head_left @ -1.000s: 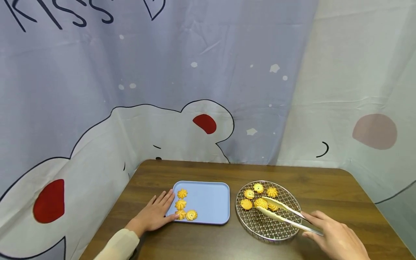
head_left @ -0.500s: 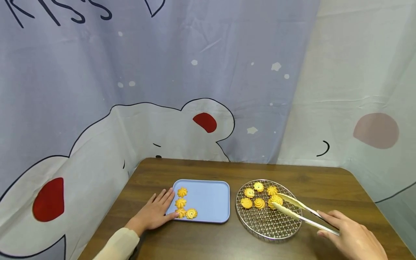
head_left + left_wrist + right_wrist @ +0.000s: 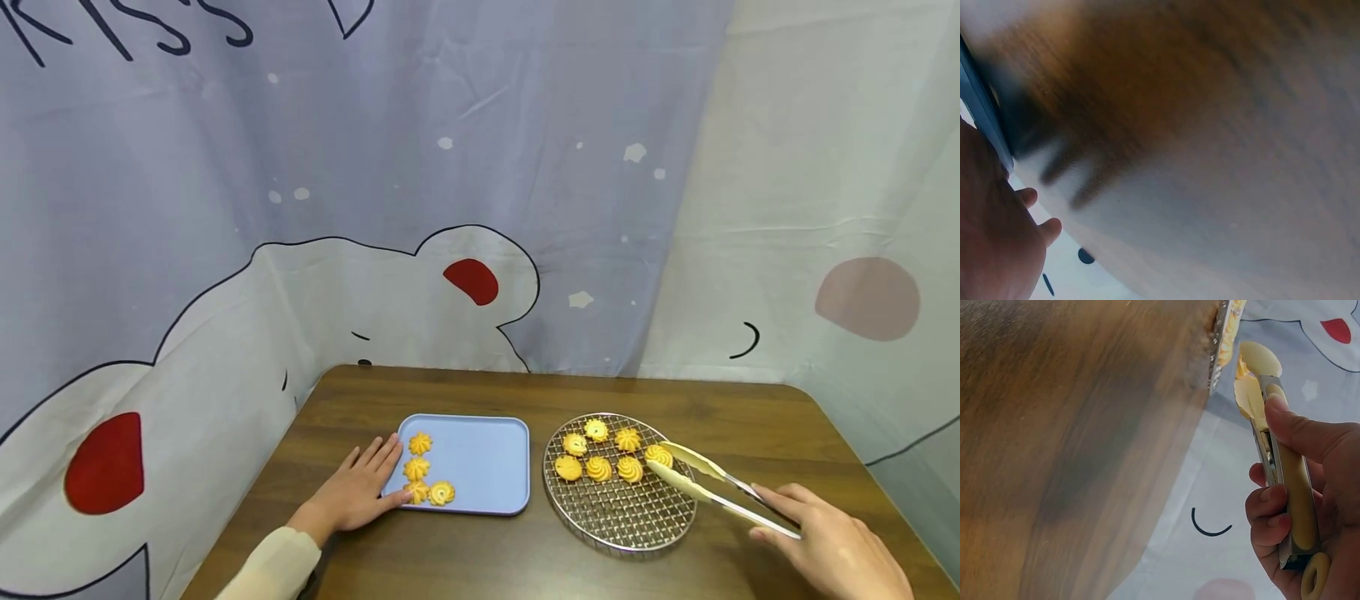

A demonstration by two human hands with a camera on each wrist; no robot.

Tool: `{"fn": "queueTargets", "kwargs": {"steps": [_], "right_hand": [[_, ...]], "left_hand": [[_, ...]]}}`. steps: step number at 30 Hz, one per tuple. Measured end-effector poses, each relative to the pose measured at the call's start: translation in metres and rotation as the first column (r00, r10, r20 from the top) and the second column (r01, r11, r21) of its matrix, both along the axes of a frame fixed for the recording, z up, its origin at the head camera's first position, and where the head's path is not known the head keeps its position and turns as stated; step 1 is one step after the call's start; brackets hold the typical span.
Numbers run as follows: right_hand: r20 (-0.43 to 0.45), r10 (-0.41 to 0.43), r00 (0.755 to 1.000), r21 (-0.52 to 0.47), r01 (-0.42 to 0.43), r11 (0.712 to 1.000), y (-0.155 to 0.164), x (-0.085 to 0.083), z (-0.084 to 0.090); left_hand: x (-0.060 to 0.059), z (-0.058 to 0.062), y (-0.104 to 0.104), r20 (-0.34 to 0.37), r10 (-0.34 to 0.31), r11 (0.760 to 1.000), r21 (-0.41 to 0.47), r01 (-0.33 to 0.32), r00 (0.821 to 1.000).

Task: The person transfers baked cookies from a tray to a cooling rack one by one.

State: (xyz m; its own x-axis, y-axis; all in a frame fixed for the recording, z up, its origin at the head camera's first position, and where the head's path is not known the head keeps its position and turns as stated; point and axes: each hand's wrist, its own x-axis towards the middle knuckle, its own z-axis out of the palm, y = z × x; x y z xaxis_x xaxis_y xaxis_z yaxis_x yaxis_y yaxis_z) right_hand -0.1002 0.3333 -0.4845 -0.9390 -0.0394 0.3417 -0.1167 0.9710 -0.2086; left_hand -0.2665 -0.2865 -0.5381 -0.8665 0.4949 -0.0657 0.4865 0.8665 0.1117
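My right hand (image 3: 836,537) grips a pair of tongs (image 3: 708,492) with cream tips and metal arms. Between the tips is a swirled golden cookie (image 3: 659,456), over the right part of a round wire rack (image 3: 622,521). In the right wrist view, fingers and thumb wrap the tongs' handle (image 3: 1297,500), and a bit of the cookie (image 3: 1242,366) shows at the tips. My left hand (image 3: 356,492) lies with fingers spread at the left edge of a light blue tray (image 3: 487,467), its thumb by a cookie (image 3: 417,492) at the near left corner.
More cookies (image 3: 598,469) lie on the rack's far half. Several others form an L on the tray, such as a star-shaped cookie (image 3: 421,443). Both stand on a brown wooden table (image 3: 450,558). A printed curtain (image 3: 480,167) hangs behind its far edge.
The right hand and tongs have moved right across the rack with the cookie between the tips, uncovering the cookies beneath. The left hand has stayed on the tray's edge.
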Motion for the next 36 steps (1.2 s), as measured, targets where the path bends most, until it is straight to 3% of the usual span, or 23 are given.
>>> {"fn": "queueTargets", "kwargs": {"steps": [5,12,36], "right_hand": [[0.078,-0.01,0.997,-0.01,0.011,1.0,0.0048,-0.0018,-0.001],[0.054,0.004,0.999,-0.014,-0.003,1.0,0.0076,-0.0034,-0.0027],[0.141,-0.014,0.99,-0.016,0.016,1.0,0.0103,-0.0059,-0.0013]], "left_hand": [[0.0,-0.0008,-0.0008,-0.008,-0.004,1.0,0.002,0.004,1.0],[-0.0029,-0.0032,-0.0006,-0.019,-0.003,1.0,0.008,0.003,1.0],[-0.002,-0.0025,-0.0008,-0.012,-0.001,1.0,0.006,0.001,1.0]]}}
